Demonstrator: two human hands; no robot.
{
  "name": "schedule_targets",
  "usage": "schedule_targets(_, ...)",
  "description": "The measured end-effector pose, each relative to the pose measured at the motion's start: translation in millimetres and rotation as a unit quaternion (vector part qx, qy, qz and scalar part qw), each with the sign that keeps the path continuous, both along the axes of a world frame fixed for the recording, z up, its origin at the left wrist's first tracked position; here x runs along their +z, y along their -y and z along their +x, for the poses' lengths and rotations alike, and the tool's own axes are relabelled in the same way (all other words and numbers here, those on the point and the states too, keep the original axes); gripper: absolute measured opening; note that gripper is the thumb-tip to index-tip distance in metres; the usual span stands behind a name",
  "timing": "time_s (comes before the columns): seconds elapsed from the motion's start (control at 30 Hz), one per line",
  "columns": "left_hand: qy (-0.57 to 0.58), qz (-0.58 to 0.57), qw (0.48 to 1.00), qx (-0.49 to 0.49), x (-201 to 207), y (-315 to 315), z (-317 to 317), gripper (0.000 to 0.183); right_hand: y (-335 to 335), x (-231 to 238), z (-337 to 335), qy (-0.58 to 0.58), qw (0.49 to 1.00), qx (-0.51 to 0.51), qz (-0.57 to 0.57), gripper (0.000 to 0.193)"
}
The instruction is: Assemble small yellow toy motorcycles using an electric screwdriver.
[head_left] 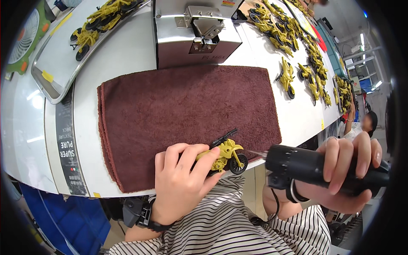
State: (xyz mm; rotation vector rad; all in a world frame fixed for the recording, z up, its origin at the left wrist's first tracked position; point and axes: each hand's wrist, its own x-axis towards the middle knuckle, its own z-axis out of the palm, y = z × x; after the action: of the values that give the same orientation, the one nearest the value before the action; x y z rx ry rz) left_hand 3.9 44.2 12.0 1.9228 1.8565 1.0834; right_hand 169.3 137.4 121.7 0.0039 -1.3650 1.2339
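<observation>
A small yellow toy motorcycle (pixel 227 154) with black wheels and a black handlebar lies at the near edge of a folded dark red towel (pixel 170 102). My left hand (pixel 182 176) is closed round its rear part, so that end is hidden under the fingers. To the right, my right hand (pixel 344 170) grips a black electric screwdriver (pixel 297 163) held level. Its thin bit points left toward the motorcycle's front wheel. A short gap seems to lie between the bit and the toy, though the tip is blurred.
Behind the towel stands a metal screw-feeding machine (pixel 195 38). Many yellow toy motorcycles (pixel 314 63) crowd the table's right side, with a single motorcycle (pixel 287 77) nearer the towel. A metal tray (pixel 51 91) with more motorcycles sits at the far left, beside a fan (pixel 27 38). Another person (pixel 363 125) is at far right.
</observation>
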Motion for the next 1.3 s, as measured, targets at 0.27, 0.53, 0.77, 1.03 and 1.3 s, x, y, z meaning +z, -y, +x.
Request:
schedule_targets(0.27,-0.023,0.337,0.932,0.132,-27,33,-3,0.047,0,-39,29,0.038,0.988,-0.134,-0.067,0.043)
schedule_targets(0.53,-0.077,0.3,0.939,0.149,-31,48,-4,0.069,-1,-50,38,0.074,0.978,-0.17,-0.099,0.044)
schedule_targets(0.77,-0.126,0.257,0.95,0.124,-23,71,-16,0.06,-1,-50,40,0.061,0.976,-0.172,-0.115,0.044)
schedule_targets(1.03,-0.25,-0.158,0.892,0.342,-57,213,-62,0.033,-2,-49,68,-0.006,0.977,-0.172,-0.128,0.04)
schedule_targets(1.3,-0.242,0.121,0.955,-0.121,90,34,-21,0.023,8,-55,100,-0.059,0.974,-0.198,-0.098,0.039)
